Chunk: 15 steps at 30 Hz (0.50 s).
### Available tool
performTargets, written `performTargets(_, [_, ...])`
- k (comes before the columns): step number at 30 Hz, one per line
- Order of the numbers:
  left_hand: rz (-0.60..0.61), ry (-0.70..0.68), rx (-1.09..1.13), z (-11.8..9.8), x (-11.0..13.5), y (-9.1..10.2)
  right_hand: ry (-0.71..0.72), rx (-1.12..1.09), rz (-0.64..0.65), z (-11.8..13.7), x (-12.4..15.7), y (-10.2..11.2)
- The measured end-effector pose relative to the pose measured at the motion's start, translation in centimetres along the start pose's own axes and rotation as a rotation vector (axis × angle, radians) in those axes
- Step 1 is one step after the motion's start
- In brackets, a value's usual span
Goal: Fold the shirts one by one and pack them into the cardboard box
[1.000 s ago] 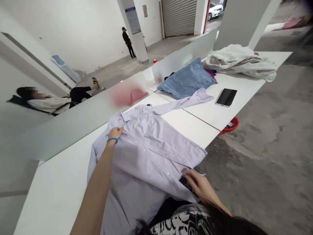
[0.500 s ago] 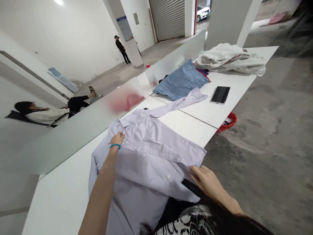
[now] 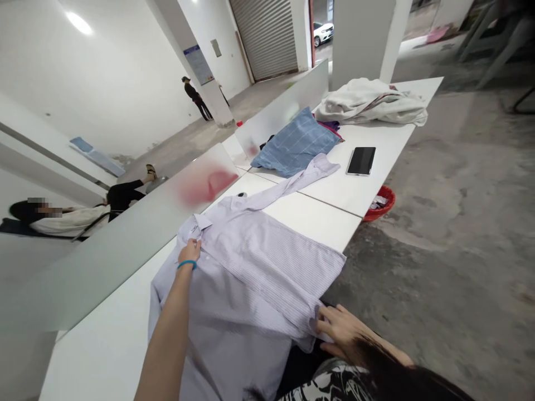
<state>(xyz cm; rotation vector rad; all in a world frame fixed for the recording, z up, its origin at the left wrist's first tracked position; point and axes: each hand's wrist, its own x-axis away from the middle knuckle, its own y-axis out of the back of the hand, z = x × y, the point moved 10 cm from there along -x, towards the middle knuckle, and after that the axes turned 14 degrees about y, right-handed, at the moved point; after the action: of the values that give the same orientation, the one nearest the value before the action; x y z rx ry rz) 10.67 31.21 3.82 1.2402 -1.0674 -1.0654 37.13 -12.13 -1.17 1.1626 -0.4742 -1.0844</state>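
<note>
Pale lilac striped dress shirt (image 3: 259,278) spread across the white table (image 3: 96,345), one sleeve reaching toward a blue checked cloth (image 3: 295,146). My left hand (image 3: 189,251) is pinching the fabric just below the collar (image 3: 199,223), and my right hand (image 3: 338,329) has the bottom edge gripped at the table's corner. Black tablet (image 3: 361,161) lies farther along the table, well apart.
</note>
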Motion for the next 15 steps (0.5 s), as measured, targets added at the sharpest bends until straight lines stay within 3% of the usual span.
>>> performTargets(3, [0.029,-0.119,0.020,0.3,0.6,0.4,-0.022,-0.165,-0.049,0.2,-0.5,1.4])
performTargets(6, [0.045,-0.253,0.042,1.4,1.7,2.0,0.009,-0.227,-0.059,0.8,-2.9,3.2])
performTargets(11, [-0.056,-0.311,0.112,4.9,3.0,6.6,0.158,-0.402,-0.072,2.8,-10.8,5.6])
performTargets(15, [-0.137,-0.298,0.182,7.1,3.8,9.3,0.162,-0.667,-0.095,3.7,-17.3,6.5])
